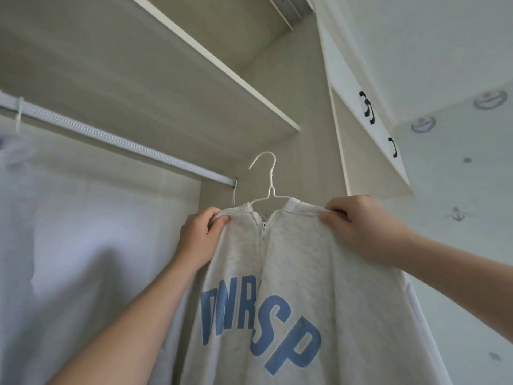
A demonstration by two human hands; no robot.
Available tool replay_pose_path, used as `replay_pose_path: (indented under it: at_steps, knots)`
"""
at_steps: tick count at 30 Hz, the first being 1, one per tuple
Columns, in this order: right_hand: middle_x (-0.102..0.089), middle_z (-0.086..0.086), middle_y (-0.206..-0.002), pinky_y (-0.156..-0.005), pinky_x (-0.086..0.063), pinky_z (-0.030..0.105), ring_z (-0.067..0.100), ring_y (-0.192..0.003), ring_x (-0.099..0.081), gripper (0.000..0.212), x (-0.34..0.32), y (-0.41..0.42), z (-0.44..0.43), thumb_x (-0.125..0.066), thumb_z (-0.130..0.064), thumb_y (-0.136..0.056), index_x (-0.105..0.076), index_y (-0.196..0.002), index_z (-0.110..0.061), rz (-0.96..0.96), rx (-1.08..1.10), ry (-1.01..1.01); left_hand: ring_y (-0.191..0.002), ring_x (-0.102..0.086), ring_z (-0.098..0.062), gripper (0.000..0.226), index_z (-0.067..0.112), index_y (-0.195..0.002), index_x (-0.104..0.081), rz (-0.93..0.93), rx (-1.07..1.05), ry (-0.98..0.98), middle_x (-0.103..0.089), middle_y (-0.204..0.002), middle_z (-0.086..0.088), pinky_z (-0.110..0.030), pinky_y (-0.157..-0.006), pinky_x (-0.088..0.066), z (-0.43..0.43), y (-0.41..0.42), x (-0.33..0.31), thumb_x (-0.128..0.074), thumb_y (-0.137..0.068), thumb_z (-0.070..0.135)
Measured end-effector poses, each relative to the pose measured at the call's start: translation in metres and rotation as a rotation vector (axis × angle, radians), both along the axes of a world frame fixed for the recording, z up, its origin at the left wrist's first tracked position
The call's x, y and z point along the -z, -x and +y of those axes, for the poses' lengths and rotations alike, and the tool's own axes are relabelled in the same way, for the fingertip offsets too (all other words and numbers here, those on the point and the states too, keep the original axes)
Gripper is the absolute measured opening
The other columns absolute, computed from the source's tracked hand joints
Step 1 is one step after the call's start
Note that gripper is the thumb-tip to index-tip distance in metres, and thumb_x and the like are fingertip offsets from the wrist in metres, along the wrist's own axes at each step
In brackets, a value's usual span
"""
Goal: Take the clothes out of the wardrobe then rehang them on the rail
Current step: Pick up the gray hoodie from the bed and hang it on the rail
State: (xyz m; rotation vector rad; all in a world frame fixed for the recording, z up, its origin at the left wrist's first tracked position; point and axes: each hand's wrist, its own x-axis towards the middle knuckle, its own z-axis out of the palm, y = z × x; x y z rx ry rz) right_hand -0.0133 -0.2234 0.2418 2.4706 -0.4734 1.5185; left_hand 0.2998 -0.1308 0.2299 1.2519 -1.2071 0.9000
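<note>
A light grey zip sweatshirt [291, 273] with blue letters hangs on a white wire hanger [268, 184]. The hanger's hook is free in the air, to the right of the rail's end and off it. My left hand [198, 237] grips the sweatshirt's left shoulder, and my right hand [358, 223] grips its right shoulder. The white wardrobe rail [111, 140] runs from the upper left down to its bracket [234, 182] at the side wall. Another pale garment [55, 245] hangs on the rail at the left, blurred.
A wardrobe shelf [194, 79] sits just above the rail. White upper cabinet doors with black handles [366, 107] stand open at the right. A second hanger hook [234, 194] shows by the rail's end. Wallpaper with small anchor marks [458, 213] covers the right wall.
</note>
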Motion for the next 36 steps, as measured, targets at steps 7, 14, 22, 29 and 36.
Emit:
replay_pose_path:
  at_steps: [7, 14, 22, 29, 36]
  knots:
    - [-0.066, 0.009, -0.08, -0.065, -0.045, 0.034, 0.029, -0.082, -0.06, 0.027, -0.061, -0.127, 0.005, -0.054, -0.025, -0.092, -0.067, -0.082, -0.005, -0.083, -0.049, -0.032, -0.101, -0.062, -0.019, 0.022, 0.032, -0.108, -0.068, 0.19, -0.177, 0.121, -0.069, -0.108, 0.008, -0.04, -0.088, -0.048, -0.012, -0.104, -0.047, -0.052, -0.097, 0.042]
    - [-0.048, 0.005, -0.063, -0.043, -0.027, 0.025, 0.02, -0.055, -0.045, 0.031, -0.098, -0.219, 0.019, -0.053, -0.019, -0.09, -0.049, -0.062, -0.007, -0.11, -0.086, -0.077, -0.136, -0.044, -0.015, 0.053, 0.032, -0.137, -0.055, 0.32, 0.132, 0.143, -0.05, -0.147, 0.008, -0.039, -0.116, -0.032, -0.008, -0.162, -0.079, -0.038, -0.089, 0.045]
    - [-0.051, 0.005, -0.072, -0.044, -0.03, 0.024, 0.017, -0.056, -0.047, 0.024, -0.091, -0.283, 0.011, -0.054, -0.023, -0.091, -0.055, -0.072, -0.008, -0.066, -0.117, -0.122, -0.149, -0.022, -0.016, 0.108, 0.036, -0.151, -0.033, 0.282, -0.002, -0.045, -0.026, -0.161, 0.01, -0.047, -0.121, -0.019, -0.016, -0.188, -0.058, -0.043, -0.059, 0.091]
    - [-0.054, 0.006, -0.069, -0.046, -0.033, 0.027, 0.025, -0.064, -0.05, 0.03, -0.083, -0.297, -0.004, -0.052, -0.025, -0.091, -0.052, -0.067, -0.007, 0.003, -0.066, -0.096, -0.148, -0.017, -0.014, 0.112, 0.034, -0.154, -0.024, 0.209, -0.04, -0.078, -0.025, -0.16, 0.011, -0.046, -0.121, -0.019, -0.028, -0.207, -0.041, -0.044, -0.058, 0.089]
    - [-0.055, 0.0, -0.123, -0.084, -0.045, 0.038, 0.027, -0.114, -0.053, 0.024, -0.065, -0.286, -0.019, -0.038, -0.039, -0.097, -0.045, -0.113, -0.022, 0.141, 0.133, 0.277, -0.146, -0.022, -0.013, 0.109, 0.036, -0.153, -0.023, 0.15, -0.033, -0.095, -0.029, -0.157, 0.011, -0.04, -0.117, -0.022, -0.05, -0.199, -0.043, -0.045, -0.059, 0.087]
